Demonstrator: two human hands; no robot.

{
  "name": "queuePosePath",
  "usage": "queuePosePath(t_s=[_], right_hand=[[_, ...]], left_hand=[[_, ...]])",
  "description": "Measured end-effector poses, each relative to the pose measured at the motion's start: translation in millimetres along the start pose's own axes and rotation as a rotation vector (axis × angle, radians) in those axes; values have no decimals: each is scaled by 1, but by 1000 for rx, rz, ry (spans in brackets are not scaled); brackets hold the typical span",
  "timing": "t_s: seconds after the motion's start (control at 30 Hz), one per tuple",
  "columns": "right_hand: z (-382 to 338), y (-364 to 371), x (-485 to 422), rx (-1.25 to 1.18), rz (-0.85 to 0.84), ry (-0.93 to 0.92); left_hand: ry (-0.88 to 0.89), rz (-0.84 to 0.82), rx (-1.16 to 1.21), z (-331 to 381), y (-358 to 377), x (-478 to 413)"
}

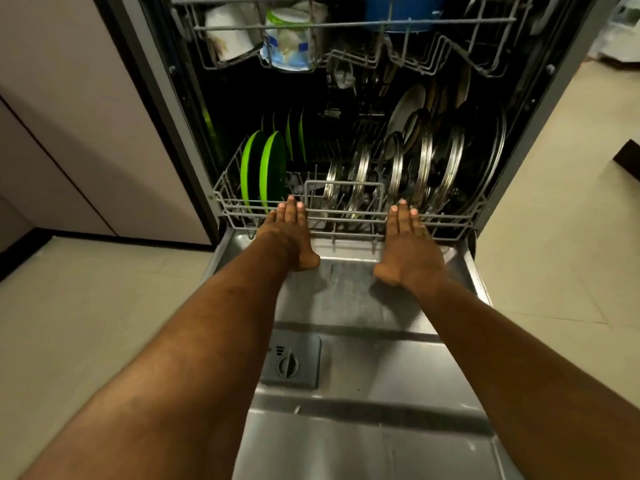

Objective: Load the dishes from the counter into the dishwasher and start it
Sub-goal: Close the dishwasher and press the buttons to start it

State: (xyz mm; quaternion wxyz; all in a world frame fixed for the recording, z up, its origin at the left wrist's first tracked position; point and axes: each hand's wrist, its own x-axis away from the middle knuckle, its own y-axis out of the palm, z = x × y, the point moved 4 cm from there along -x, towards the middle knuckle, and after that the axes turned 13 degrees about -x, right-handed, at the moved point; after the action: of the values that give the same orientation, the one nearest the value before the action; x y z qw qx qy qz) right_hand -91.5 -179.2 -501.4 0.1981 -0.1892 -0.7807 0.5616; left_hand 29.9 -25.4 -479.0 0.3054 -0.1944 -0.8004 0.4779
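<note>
My left hand point(289, 233) and right hand point(408, 237), both flat and empty, press the grey wire lower rack's point(346, 213) near rail, which runs left-right, so I judge the push goes straight away from me.

My plates point(264, 169) bright green, dark in middle. Lids point(446, 161) shiny silver, one plate point(406, 105) behind them white. Bottom rack point(346, 216) pale grey wire, top rack point(346, 24) same grey. Tub point(289, 39) in top rack white with blue patches, green rim. Bowl point(401, 12) up there plain blue. Door point(363, 427) silver metal, soap box point(291, 362) on it dark grey. Floor point(86, 306) cream tiles. Cupboard point(69, 116) pale pinkish white, black strip at bottom.
</note>
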Motion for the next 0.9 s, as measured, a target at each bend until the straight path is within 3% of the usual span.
queuePosePath(t_s=[0.53,0.9], right_hand=[[2,-14,-68,-2,24,17],[-1,-17,-66,35,-4,48]], left_hand=[[51,91,-5,-17,-5,-80],[64,83,-12,-16,-6,-75]])
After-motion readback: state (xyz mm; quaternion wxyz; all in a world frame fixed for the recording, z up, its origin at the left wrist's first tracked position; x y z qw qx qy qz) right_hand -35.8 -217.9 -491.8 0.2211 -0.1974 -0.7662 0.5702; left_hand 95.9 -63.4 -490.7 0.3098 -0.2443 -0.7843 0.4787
